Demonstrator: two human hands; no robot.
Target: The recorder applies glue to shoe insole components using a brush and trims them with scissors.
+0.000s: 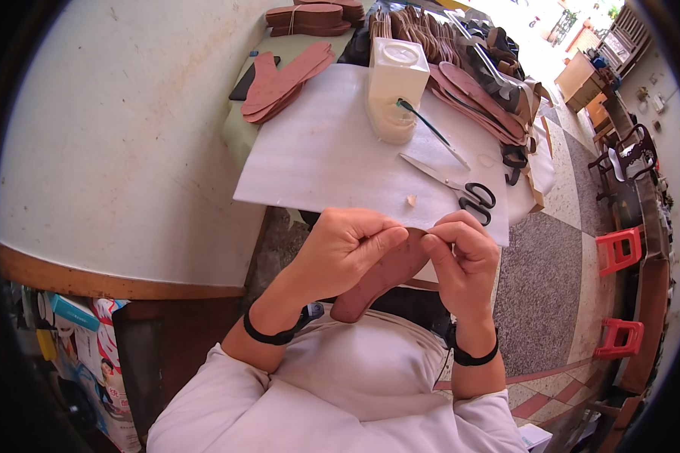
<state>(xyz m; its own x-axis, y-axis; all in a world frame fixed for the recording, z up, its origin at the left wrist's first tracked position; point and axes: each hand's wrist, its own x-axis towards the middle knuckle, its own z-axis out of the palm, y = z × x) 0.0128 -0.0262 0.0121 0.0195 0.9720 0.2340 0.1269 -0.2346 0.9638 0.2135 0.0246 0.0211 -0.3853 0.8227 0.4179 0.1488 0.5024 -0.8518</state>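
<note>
A reddish-brown shoe insole (pixel 380 274) hangs between my two hands, its wide end up and its narrow end down by my shirt. My left hand (pixel 352 245) pinches the top edge between thumb and fingers. Close beside it, my right hand (pixel 464 249) pinches the same edge at its right corner. Just beyond my hands, on the white sheet (pixel 310 143), lie scissors with black handles (pixel 476 202) and a small tan scrap (pixel 411 201). A brush with a dark handle (pixel 434 134) leans out of a cut-open cream plastic jug (pixel 397 83).
Loose insoles (pixel 287 83) lie at the far left over a dark phone-like slab (pixel 251 79), with a banded stack (pixel 313 19) behind. More insoles (pixel 480 106) and dark straps (pixel 514 158) crowd the right side. Red stools (pixel 619 251) stand on the floor to the right.
</note>
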